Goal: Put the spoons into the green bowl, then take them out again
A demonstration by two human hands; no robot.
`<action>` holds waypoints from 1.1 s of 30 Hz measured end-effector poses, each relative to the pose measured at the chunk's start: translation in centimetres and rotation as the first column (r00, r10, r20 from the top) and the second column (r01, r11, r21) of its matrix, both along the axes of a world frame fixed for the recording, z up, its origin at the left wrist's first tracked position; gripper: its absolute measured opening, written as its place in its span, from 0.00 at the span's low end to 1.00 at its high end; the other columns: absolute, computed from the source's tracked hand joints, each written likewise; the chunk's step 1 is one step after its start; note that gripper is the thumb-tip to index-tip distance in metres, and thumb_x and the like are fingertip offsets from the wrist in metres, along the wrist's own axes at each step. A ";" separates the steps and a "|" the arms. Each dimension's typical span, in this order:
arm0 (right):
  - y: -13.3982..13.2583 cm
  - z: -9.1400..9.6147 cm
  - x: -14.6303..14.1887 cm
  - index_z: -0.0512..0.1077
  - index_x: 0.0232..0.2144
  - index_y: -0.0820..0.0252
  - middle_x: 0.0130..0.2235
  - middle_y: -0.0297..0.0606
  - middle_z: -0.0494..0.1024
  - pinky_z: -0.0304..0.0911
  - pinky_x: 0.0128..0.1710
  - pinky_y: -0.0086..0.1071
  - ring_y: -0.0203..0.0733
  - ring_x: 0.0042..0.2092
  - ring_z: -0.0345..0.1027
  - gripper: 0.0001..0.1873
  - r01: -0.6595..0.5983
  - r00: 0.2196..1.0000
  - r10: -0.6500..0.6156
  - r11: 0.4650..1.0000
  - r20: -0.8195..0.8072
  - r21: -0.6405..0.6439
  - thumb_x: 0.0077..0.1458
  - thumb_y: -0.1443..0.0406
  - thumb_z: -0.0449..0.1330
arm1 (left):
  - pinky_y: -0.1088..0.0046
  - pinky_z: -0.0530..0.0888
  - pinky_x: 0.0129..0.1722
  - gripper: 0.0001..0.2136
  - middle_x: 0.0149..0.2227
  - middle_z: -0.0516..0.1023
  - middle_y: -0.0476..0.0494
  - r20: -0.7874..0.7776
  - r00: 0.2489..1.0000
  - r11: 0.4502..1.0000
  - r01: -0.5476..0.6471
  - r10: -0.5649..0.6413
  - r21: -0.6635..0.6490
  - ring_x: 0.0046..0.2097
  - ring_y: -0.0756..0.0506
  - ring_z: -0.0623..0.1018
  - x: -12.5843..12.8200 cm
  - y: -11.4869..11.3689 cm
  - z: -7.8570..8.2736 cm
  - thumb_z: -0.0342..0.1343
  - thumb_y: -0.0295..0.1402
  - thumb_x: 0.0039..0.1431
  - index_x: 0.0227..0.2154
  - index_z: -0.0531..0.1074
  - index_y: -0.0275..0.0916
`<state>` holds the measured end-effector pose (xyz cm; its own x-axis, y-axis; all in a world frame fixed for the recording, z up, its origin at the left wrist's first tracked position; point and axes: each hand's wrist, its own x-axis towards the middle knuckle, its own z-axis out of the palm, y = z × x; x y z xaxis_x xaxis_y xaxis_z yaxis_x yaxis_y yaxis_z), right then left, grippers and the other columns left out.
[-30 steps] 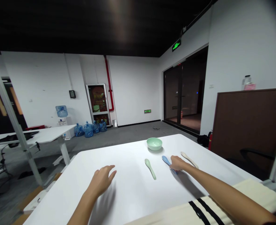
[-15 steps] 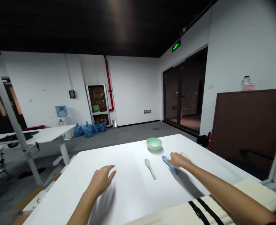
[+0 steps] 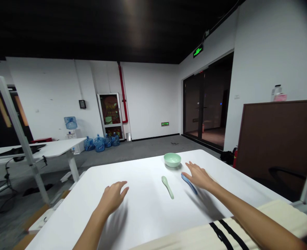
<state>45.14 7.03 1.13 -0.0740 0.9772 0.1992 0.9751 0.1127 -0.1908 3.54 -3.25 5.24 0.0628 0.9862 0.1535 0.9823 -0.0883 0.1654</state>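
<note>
A light green bowl (image 3: 172, 160) stands upright near the far edge of the white table (image 3: 143, 218). In front of it lies a pale green spoon (image 3: 167, 188). To the right of that is a blue spoon (image 3: 189, 183), partly behind my right hand (image 3: 199, 176). This hand hovers over the blue spoon with fingers spread and holds nothing. Behind it a sliver of a whitish spoon (image 3: 213, 176) shows; the rest is hidden. My left hand (image 3: 113, 197) is above the left part of the table, its fingers apart, holding nothing.
A cream cloth (image 3: 195, 236) with black stripes runs along the near edge. At the right stands a brown cabinet (image 3: 278, 135). Another white table (image 3: 62, 146) is at the left, with several blue water jugs (image 3: 99, 143) on the floor behind.
My right hand's fingers have spread apart and its fingertips have risen toward the bowl; the blue spoon stays on the table. My left hand has barely moved.
</note>
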 end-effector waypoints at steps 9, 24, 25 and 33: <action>0.2 -1.5 1.1 0.53 0.68 0.60 0.70 0.54 0.53 0.49 0.62 0.51 0.60 0.67 0.51 0.42 -0.023 0.999 0.023 1.000 -0.022 -0.018 0.62 0.43 0.46 | 0.60 0.67 0.58 0.24 0.60 0.74 0.41 -0.017 1.000 1.000 -0.019 0.019 0.009 0.60 0.39 0.73 0.1 -0.1 0.1 0.40 0.45 0.66 0.57 0.70 0.42; -0.5 -0.9 0.6 0.59 0.66 0.63 0.67 0.55 0.60 0.52 0.60 0.48 0.59 0.64 0.57 0.39 -0.061 0.998 0.061 0.998 -0.035 -0.017 0.61 0.45 0.48 | 0.59 0.68 0.58 0.25 0.59 0.74 0.41 0.010 1.000 1.000 -0.021 0.021 0.012 0.61 0.39 0.72 0.0 0.0 0.0 0.40 0.46 0.65 0.57 0.71 0.42; -0.4 -1.0 0.6 0.60 0.65 0.63 0.66 0.54 0.61 0.53 0.60 0.47 0.59 0.64 0.58 0.39 -0.065 0.997 0.065 0.998 -0.038 -0.011 0.61 0.45 0.48 | 0.59 0.68 0.58 0.25 0.59 0.74 0.41 0.012 1.000 1.000 -0.022 0.021 0.014 0.61 0.39 0.72 0.0 0.0 -0.1 0.40 0.46 0.65 0.57 0.71 0.42; 3.0 0.5 3.9 0.70 0.54 0.66 0.53 0.54 0.76 0.60 0.49 0.37 0.53 0.54 0.69 0.28 0.050 0.996 -0.051 0.999 -0.071 -0.015 0.62 0.52 0.50 | 0.57 0.66 0.59 0.25 0.60 0.73 0.40 0.009 1.000 1.000 -0.018 0.018 -0.014 0.61 0.38 0.71 -0.1 0.2 -0.2 0.39 0.45 0.65 0.58 0.70 0.41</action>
<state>49.01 10.00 1.62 -0.0103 0.9819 0.1891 0.9635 0.0603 -0.2609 3.40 -3.02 5.01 0.0437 0.9892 0.1402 0.9822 -0.0682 0.1752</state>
